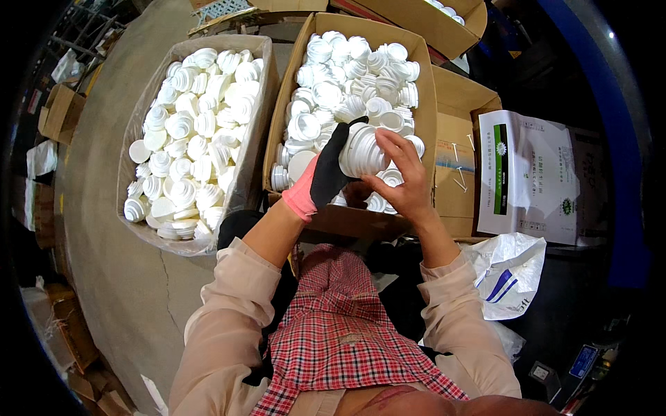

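A white ribbed round plastic part [363,150], stepped like a cap or plug, is held up between both hands. My left hand [325,170], in a black and pink glove, wraps round its left side. My bare right hand [406,177] has its fingertips on the part's right side. Below them stands a cardboard box [429,90] full of similar white parts [326,93]. Another box, lined with clear plastic [267,80], stands to the left and is heaped with white parts [182,132] of the same look.
On the right lie an open cardboard box [454,139] holding a few thin white sticks [458,173], a white printed carton [534,180] and a crumpled white plastic bag [517,270]. Another carton [433,24] sits at the back. Grey floor [104,173] stretches along the left.
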Demonstrator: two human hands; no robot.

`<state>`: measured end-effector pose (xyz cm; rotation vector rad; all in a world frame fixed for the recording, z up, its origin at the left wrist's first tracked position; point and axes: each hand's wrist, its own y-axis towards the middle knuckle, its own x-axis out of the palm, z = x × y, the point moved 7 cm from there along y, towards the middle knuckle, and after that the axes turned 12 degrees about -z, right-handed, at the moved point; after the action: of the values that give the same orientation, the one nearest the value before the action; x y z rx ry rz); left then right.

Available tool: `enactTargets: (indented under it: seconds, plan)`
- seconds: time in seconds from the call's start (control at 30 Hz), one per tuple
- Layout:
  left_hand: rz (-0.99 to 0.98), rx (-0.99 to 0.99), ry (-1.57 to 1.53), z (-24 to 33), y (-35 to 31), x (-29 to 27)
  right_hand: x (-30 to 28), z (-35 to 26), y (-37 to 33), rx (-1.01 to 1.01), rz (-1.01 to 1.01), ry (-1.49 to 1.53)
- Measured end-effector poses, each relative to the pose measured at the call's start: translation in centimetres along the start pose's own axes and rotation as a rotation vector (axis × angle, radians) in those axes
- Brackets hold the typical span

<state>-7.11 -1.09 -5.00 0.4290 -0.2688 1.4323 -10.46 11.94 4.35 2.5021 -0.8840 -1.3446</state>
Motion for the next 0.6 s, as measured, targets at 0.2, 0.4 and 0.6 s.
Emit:
enactTargets:
  seconds: [0.2,0.4,0.6]
  plan:
    - [0.004,-0.008,-0.058,-0.2,0.0,0.0,0.1,0.0,0.0,-0.013,-0.003,0.005]
    - [-0.057,-0.009,-0.390,1.8,-0.5,2.2,0.2,0.1,-0.1,0.019,-0.017,-0.004]
    - [-0.075,-0.054,0.012,4.7,-0.3,4.0,0.8,2.8,-0.4,0.164,0.148,0.637]
